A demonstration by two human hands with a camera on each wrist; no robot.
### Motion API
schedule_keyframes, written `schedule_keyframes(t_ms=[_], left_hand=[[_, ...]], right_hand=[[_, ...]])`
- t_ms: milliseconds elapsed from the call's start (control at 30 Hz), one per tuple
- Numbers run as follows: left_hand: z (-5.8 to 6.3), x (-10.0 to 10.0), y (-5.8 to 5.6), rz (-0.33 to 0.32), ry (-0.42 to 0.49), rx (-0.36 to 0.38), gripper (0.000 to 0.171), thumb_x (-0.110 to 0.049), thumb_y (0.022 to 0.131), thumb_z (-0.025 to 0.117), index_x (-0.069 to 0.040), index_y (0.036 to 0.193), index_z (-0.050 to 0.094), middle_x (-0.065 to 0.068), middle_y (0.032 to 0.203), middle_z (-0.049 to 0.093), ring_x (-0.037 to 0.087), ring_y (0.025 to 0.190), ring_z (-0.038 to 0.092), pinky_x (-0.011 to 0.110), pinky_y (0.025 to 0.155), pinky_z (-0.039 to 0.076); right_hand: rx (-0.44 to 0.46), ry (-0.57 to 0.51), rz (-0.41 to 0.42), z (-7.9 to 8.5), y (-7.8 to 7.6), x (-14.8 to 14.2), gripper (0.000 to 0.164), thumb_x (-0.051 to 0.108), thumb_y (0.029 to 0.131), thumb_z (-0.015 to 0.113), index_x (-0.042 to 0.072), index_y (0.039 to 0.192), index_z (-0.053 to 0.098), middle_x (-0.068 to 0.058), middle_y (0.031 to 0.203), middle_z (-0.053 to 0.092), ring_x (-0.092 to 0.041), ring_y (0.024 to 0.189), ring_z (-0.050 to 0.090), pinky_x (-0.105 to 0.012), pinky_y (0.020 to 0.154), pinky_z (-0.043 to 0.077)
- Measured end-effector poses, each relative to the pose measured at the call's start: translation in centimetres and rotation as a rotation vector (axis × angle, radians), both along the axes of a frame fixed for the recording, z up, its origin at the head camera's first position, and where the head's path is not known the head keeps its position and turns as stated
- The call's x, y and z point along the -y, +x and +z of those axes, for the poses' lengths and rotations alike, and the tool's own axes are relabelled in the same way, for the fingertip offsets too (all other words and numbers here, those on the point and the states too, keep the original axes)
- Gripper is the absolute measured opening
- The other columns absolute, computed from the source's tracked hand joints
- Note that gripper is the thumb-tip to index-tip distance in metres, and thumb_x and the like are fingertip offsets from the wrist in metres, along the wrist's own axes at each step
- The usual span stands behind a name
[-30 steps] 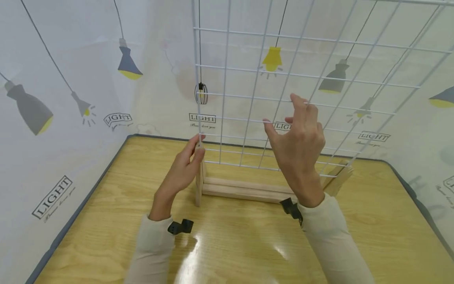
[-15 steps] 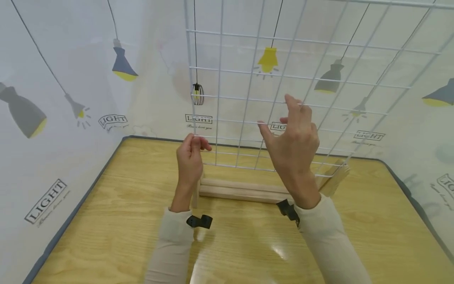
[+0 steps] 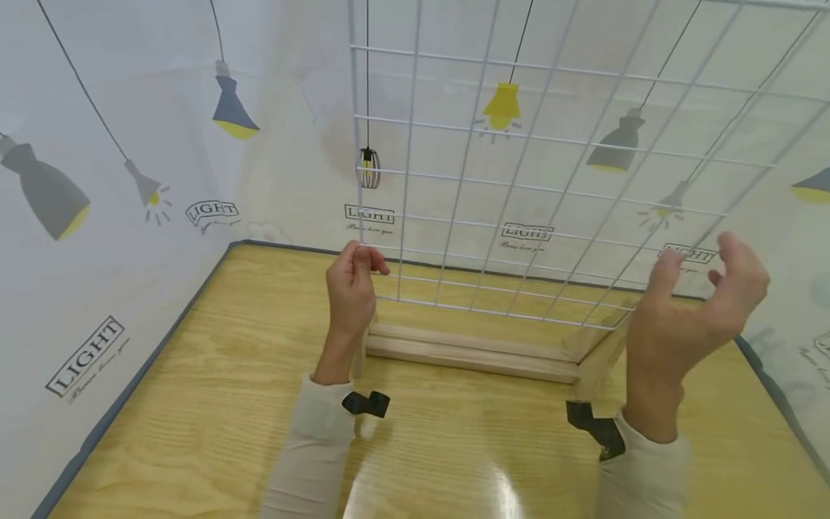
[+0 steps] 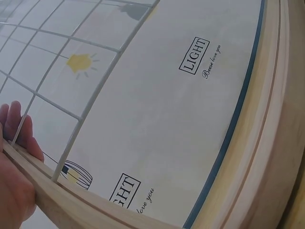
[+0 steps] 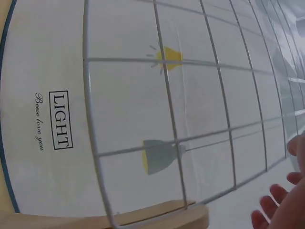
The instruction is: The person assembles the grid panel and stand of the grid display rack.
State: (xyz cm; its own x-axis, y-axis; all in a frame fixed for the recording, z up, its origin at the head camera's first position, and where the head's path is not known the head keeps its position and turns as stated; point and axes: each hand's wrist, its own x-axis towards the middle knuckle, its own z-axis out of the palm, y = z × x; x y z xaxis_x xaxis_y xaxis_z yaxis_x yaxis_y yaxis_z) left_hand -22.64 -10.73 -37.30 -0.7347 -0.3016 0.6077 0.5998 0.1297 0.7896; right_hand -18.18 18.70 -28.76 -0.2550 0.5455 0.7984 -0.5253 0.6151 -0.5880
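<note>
A white wire grid panel point(image 3: 532, 137) stands in a wooden stand, whose crossbar point(image 3: 467, 360) runs low across the front. My left hand point(image 3: 350, 288) holds the stand's left upright at the grid's edge. In the left wrist view, the palm lies against the upright point(image 4: 71, 200) and the fingertips point(image 4: 26, 129) show behind the wires. My right hand point(image 3: 687, 317) is near the right upright point(image 3: 603, 357), thumb and fingers spread and slightly bent, holding nothing. The right wrist view shows its fingers point(image 5: 269, 207) apart from the grid, past the end of the wood.
The stand rests on a wood-grain table point(image 3: 214, 404) with a dark border along its edge. White sheeting point(image 3: 285, 166) printed with hanging lamps and LIGHT labels surrounds the back and sides. The grid reaches above the head view's top edge.
My left hand has turned from a fingertip touch to a closer grip at the left upright. My right hand has left the grid's middle and moved right and lower, to its right edge.
</note>
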Motion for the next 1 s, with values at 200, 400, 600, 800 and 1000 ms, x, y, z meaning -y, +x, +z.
schedule_keyframes(t_ms=[200,400,600,800,1000], left_hand=[[0.0,-0.1,0.0,-0.008,0.0,-0.01,0.034,-0.006,0.106,0.041,0.012,0.08,0.056,0.0,0.067,0.059,0.017,0.066,0.062,0.021,0.07,0.053],[0.1,0.3,0.0,0.0,-0.007,-0.016,0.036,-0.009,0.106,0.041,0.011,0.08,0.056,-0.003,0.068,0.059,0.019,0.067,0.061,0.023,0.071,0.053],[0.1,0.7,0.1,-0.037,-0.003,-0.014,0.039,-0.013,0.107,0.04,0.011,0.082,0.056,-0.003,0.071,0.06,0.016,0.07,0.062,0.024,0.073,0.051],[-0.1,0.7,0.2,-0.098,0.008,-0.018,0.043,-0.019,0.107,0.038,0.013,0.084,0.055,-0.008,0.074,0.06,0.01,0.073,0.063,0.026,0.076,0.049],[-0.5,0.5,0.1,-0.127,0.02,-0.032,0.048,-0.027,0.104,0.039,0.015,0.087,0.055,-0.009,0.076,0.061,0.007,0.074,0.063,0.026,0.077,0.05]], right_hand=[[0.031,-0.404,0.573,-2.1,-1.2,-4.9,0.016,0.005,0.098,0.061,-0.01,0.103,0.065,-0.011,0.094,0.069,-0.023,0.089,0.068,-0.027,0.078,0.05],[0.034,-0.515,0.964,-3.5,-2.5,-6.4,0.029,0.006,0.099,0.059,-0.021,0.106,0.056,-0.023,0.088,0.072,-0.03,0.078,0.071,-0.032,0.072,0.058],[0.051,-0.511,0.987,-4.0,-2.8,-6.4,0.03,0.01,0.099,0.057,-0.018,0.109,0.058,-0.02,0.081,0.073,-0.028,0.069,0.072,-0.03,0.066,0.059],[0.077,-0.559,1.026,-4.0,-2.8,-6.8,0.033,0.012,0.098,0.058,-0.018,0.112,0.056,-0.021,0.083,0.073,-0.029,0.07,0.072,-0.032,0.071,0.059],[0.114,-0.579,0.992,-4.2,-2.7,-7.1,0.035,0.016,0.097,0.06,-0.015,0.112,0.058,-0.019,0.083,0.073,-0.027,0.071,0.072,-0.03,0.071,0.058]])
